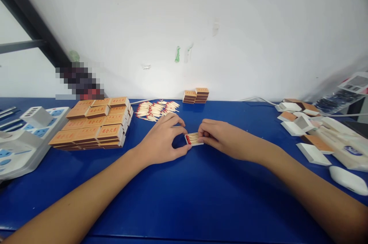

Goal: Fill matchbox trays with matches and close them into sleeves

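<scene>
A small white matchbox tray (196, 144) lies on the blue table, filled with matches (193, 137) whose red heads point left. My left hand (163, 136) grips the tray's left end between thumb and fingers. At the opposite end is my right hand (217, 136), its fingers closed together over the tray's right edge and the plain match ends. Whatever those fingertips hold is hidden. Beyond my left hand, a loose pile of red-headed matches (152, 110) is spread on the table.
Orange matchboxes (97, 121) are stacked at left, beside white power strips (37, 132). Several more matchboxes (196, 96) stand by the wall. At right lie empty trays and sleeves (301, 125), a tissue pack (345, 144) and a white rounded case (348, 180). A cable (258, 99) runs along the back.
</scene>
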Available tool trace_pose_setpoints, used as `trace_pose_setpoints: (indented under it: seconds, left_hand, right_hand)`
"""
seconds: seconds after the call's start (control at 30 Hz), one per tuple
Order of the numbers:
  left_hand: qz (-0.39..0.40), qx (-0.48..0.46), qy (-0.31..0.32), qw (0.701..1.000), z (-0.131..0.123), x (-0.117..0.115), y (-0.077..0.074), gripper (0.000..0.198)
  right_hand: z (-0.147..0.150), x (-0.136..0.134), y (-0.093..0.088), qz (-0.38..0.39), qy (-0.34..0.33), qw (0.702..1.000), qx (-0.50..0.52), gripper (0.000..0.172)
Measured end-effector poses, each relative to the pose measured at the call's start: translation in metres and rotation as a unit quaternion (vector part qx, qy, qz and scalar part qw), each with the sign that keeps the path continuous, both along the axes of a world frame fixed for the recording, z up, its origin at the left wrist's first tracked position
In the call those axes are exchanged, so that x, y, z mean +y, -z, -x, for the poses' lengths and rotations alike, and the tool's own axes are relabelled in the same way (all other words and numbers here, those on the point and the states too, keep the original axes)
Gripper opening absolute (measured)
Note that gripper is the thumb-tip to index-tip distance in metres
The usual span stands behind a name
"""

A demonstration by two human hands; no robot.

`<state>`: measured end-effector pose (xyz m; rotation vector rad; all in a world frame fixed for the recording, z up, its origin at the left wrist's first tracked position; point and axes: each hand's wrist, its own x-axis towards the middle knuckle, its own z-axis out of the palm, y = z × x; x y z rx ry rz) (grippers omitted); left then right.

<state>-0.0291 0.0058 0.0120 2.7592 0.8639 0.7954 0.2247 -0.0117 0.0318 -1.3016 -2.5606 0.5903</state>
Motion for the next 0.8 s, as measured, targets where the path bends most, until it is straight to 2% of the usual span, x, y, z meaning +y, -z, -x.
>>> trace_pose_setpoints:
  seconds: [0.23,0.4,0.57,0.7,0.8]
  left_hand:
    - [-0.012,-0.003,0.009,1.000,0.001,0.002,0.001,0.021]
    - [-0.013,0.000,0.008,1.000,0.001,0.002,0.002,0.019]
    - [-0.012,0.002,0.007,1.000,0.001,0.002,0.003,0.022]
    - [-0.012,-0.001,0.008,1.000,0.001,0.003,0.003,0.023]
    - [-0.014,-0.006,0.010,1.000,0.001,0.002,0.003,0.022]
  right_hand:
    - [0.005,-0.001,-0.002,-0.041,0.005,0.999,0.033,0.013]
    - [0.009,-0.004,-0.001,-0.047,-0.032,0.998,0.041,0.025]
    - [0.008,-0.003,-0.006,-0.078,-0.005,0.996,0.039,0.025]
    - [-0.019,0.009,-0.022,-0.137,0.036,0.990,-0.003,0.023]
    - [-0.069,0.023,-0.033,-0.193,0.151,0.965,-0.093,0.021]
